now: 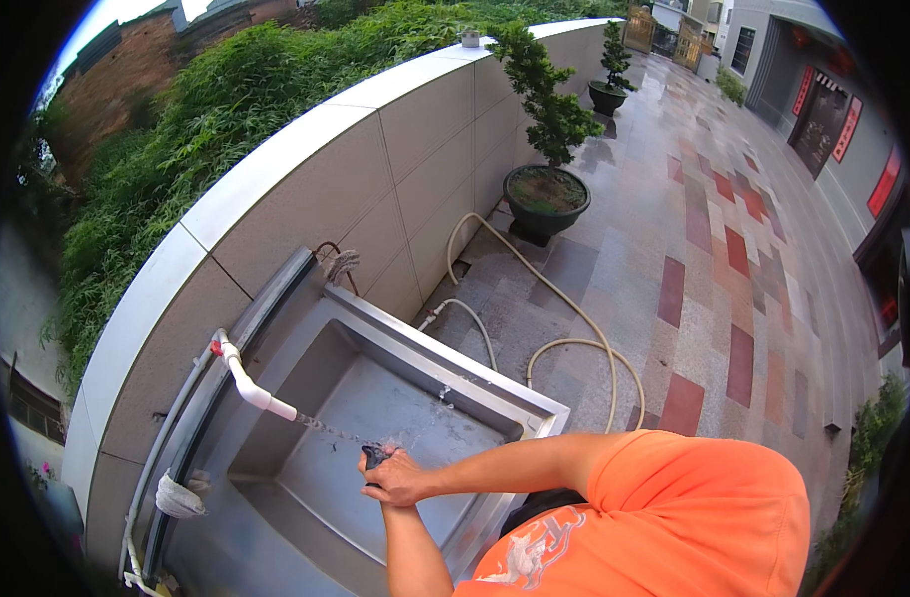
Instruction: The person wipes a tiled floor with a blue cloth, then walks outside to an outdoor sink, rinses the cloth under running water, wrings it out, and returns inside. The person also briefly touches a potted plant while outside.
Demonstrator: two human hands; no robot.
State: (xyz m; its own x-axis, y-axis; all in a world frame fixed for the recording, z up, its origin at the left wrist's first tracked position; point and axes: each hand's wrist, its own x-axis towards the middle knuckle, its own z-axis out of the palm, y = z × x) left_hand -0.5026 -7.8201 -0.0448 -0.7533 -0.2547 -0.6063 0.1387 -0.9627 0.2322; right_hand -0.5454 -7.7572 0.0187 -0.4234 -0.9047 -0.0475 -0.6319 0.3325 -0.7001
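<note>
Water runs from a white plastic pipe spout (265, 397) with a red valve handle (216, 348) into a stainless steel sink (336, 477). Over the basin, my right hand (400, 476) is wrapped around a small dark object (375, 455), which may be a cloth or brush; its kind cannot be told. The stream hits it and splashes. My left hand (373, 477) is against the right one at the same object, mostly hidden behind it. Drops fly near the basin's far wall.
A tiled wall (336, 172) stands behind the sink. Grey cloths hang at a bent metal rod (343, 266) and by the pipe (177, 496). A beige hose (567, 298) loops over the paving, near a potted tree (546, 194).
</note>
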